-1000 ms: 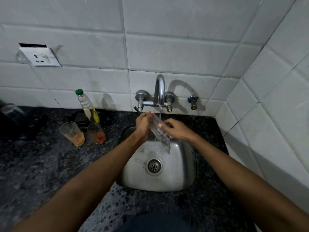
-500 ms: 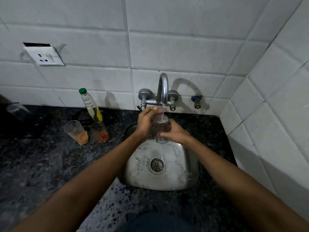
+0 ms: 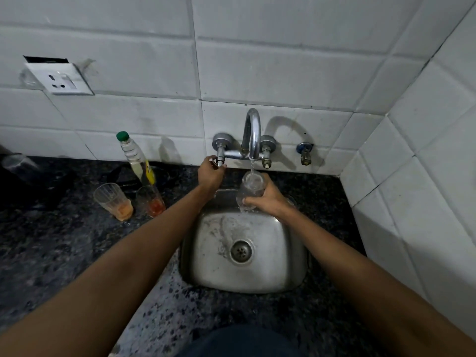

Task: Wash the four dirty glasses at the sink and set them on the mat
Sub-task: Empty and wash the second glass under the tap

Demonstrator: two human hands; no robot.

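The right hand [image 3: 268, 199] holds a glass [image 3: 250, 192] under the running tap [image 3: 252, 135], and the left hand [image 3: 210, 173] pinches the tap handle [image 3: 220, 161].

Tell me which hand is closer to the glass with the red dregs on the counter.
Left. The left hand is at the tap handle, right of and behind the red-dregs glass. The right hand holds a glass under the spout, farther right.

No writing can be read anywhere here. The bottle [image 3: 136, 161] at about ten o'clock from the sink [image 3: 257, 279] wears a yellow label, but its print is too small and blurred to make out.
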